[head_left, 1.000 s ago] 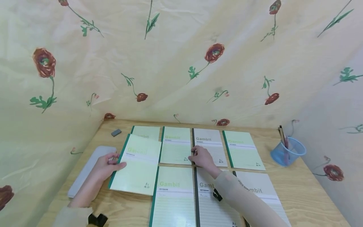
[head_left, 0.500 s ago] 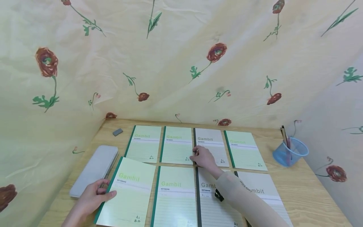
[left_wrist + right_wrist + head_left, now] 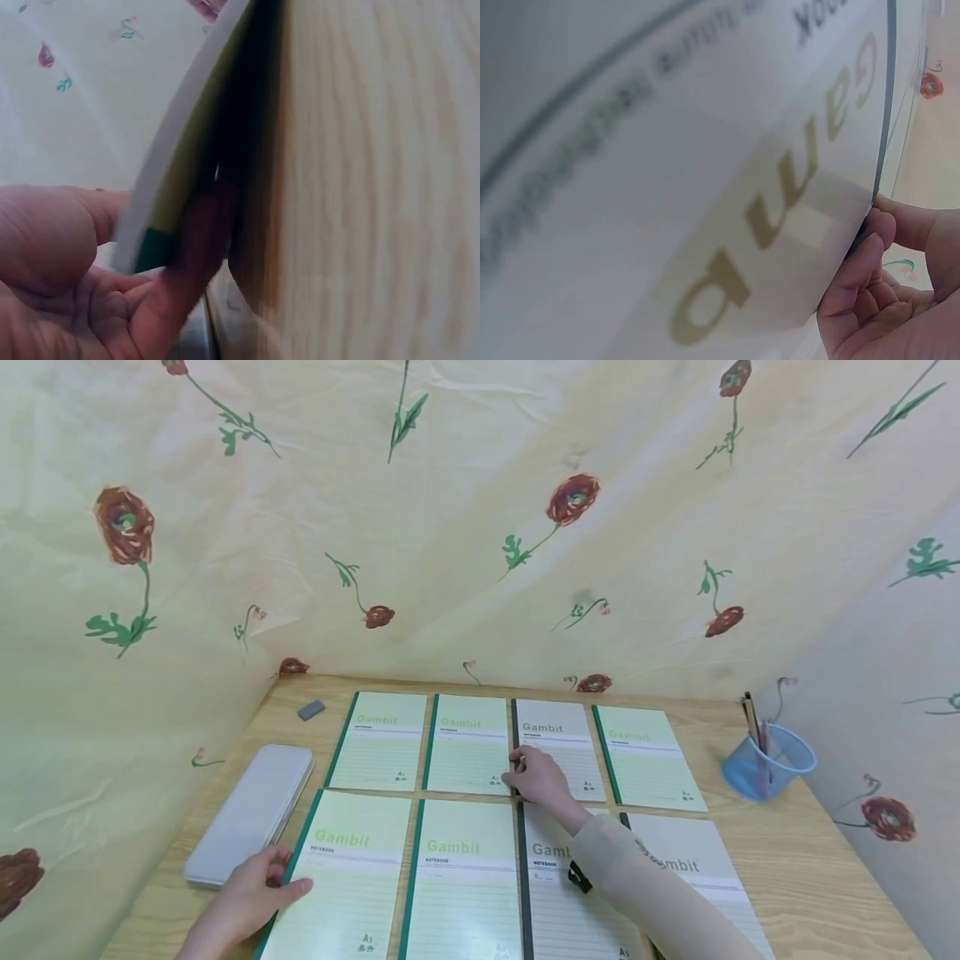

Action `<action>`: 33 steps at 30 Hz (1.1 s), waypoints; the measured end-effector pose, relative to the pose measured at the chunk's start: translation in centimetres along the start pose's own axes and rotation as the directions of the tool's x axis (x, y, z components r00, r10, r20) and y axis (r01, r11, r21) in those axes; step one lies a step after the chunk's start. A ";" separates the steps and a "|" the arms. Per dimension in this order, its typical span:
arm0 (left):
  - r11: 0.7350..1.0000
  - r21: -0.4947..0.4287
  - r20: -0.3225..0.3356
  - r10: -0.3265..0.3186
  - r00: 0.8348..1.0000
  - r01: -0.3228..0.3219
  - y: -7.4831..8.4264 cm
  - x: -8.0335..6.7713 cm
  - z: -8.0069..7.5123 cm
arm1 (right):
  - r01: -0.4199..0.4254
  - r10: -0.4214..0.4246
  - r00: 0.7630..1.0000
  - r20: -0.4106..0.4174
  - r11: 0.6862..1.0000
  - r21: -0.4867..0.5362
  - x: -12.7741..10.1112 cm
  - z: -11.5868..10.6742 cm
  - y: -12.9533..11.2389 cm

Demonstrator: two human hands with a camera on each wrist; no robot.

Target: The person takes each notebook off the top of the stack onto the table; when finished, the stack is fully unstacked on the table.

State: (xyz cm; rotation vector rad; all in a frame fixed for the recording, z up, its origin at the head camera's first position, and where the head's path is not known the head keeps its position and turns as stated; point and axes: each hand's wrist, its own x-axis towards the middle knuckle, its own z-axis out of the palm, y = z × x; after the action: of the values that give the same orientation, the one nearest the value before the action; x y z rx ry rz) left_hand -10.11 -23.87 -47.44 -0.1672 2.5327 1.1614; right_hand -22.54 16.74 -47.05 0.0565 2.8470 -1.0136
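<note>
Several "Gambit" notebooks lie in two rows on the wooden table. My left hand pinches the spine edge of the green notebook at the front left. In the left wrist view that notebook's edge is lifted slightly off the wood, with my fingers under it and the thumb on top. My right hand grips the lower left corner of the grey notebook in the back row. In the right wrist view its fingers curl round the edge of the grey cover.
A grey pencil case lies just left of the notebooks, and a small grey eraser sits at the back left. A blue mesh pen cup stands at the right. Flowered cloth closes in the table behind and at both sides.
My left hand has drawn the green notebook from over the back-left notebook down to the front-left spot and lowered it nearly flat. The right hand has not moved.
</note>
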 end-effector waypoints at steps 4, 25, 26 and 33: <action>0.997 0.072 -0.012 0.023 1.000 -0.022 0.3 -0.2 0.2 | 0.005 -0.005 1.000 -0.002 1.000 0.001 0.0 0.0 0.1; 0.949 0.316 -0.041 0.022 0.999 -0.008 1.7 -1.1 0.8 | 0.020 -0.020 1.000 -0.007 1.000 -0.015 0.1 0.0 0.2; 0.948 0.318 -0.041 0.022 0.999 -0.008 1.7 -1.1 0.8 | 0.019 -0.019 1.000 -0.006 1.000 -0.014 0.1 0.0 0.1; 0.943 0.331 -0.036 0.022 0.999 -0.008 1.7 -0.9 0.8 | 0.007 -0.007 1.000 -0.003 1.000 -0.004 0.1 0.0 0.0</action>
State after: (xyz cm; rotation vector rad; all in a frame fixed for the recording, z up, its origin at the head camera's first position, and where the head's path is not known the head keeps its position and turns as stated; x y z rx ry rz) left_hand -9.46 -22.19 -46.41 -0.0862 2.7221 0.7250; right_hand -22.62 16.74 -47.07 0.0483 2.8535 -1.0106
